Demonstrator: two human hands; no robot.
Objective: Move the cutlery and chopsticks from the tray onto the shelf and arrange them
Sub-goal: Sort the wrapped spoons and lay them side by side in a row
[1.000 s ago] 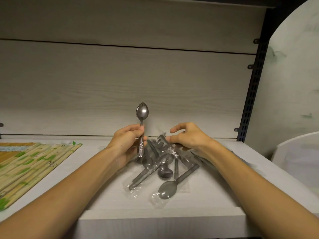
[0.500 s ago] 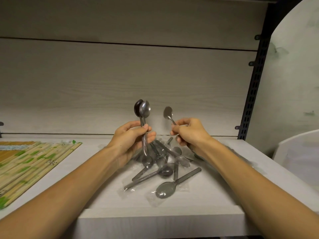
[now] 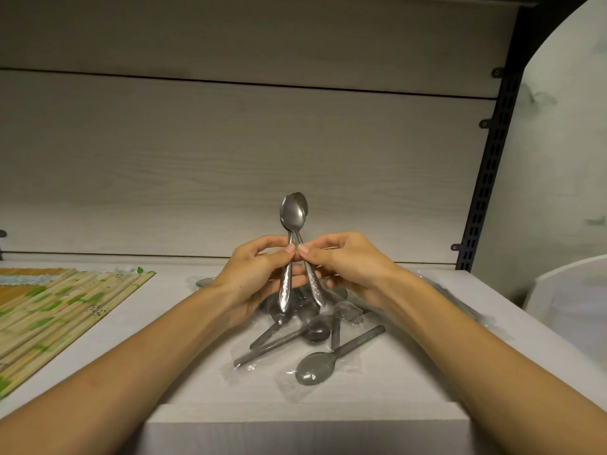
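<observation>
Metal spoons (image 3: 293,215) stand near upright above the shelf (image 3: 387,382), bowls up, handles splaying downward. Left hand (image 3: 253,274) and right hand (image 3: 341,267) each pinch a handle, thumbs meeting. Wrapped spoons (image 3: 315,353) lie heaped beneath, partly hidden by the hands. Chopsticks (image 3: 56,310) lie left, cut off by the frame edge.
</observation>
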